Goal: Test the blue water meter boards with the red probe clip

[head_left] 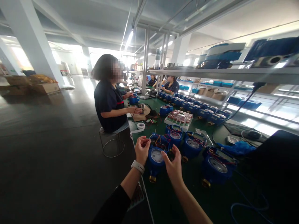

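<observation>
A blue meter [156, 158] with a round clear dial, brass fitting and exposed coloured wires stands on the green bench in front of me. At its left side is my left hand [142, 149], thumb and fingertips pressed together near the wires; anything between them is too small to make out. My right hand [173, 161] is at the meter's right side, fingers and thumb spread, nothing held. More open blue meters [192, 143] with wires stand behind and to the right, one of them [217, 165] nearer the bench's right part.
A white tray of wrapped parts [179, 119] and a white tape roll [140, 125] lie farther back. Rows of blue meters [193, 107] line the bench under a metal shelf [210, 73]. A co-worker [112, 99] sits at the left edge. Cables and a blue bag [240, 147] lie right.
</observation>
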A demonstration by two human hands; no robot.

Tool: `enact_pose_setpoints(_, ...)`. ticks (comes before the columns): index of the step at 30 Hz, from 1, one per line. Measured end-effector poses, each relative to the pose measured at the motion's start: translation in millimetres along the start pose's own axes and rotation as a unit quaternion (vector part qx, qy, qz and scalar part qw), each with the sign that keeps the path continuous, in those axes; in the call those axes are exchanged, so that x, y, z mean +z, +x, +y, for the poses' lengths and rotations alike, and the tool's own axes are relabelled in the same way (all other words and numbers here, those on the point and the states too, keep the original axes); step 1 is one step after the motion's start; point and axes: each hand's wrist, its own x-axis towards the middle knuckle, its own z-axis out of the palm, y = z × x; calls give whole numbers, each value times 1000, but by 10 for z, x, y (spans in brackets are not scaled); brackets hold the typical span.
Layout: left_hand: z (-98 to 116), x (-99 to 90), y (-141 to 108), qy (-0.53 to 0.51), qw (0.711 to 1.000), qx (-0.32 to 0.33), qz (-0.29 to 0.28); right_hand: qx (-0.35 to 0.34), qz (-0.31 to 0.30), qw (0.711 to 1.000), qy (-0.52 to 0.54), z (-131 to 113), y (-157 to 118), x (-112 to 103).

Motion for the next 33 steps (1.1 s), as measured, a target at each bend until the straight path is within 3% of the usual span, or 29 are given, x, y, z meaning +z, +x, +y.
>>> enact_pose_setpoints(4, -36, 10, -3, 5, 1000, 5, -3, -154, -61, 982, -92, -244, 293, 135)
enact_pose_setpoints(8, -47, 22, 21, 11, 1000, 12, -1, -211, -117, 955, -173, -360, 615, 367)
enact_pose_setpoints(16, -111, 0, 38, 53, 998, 6, 14, -207, -108, 936, -265, -259, 708, 444)
enact_pose_setpoints(33, -185, 26, 101, 108, 994, -16, 1, -181, -79, 940, -278, -188, 722, 478)
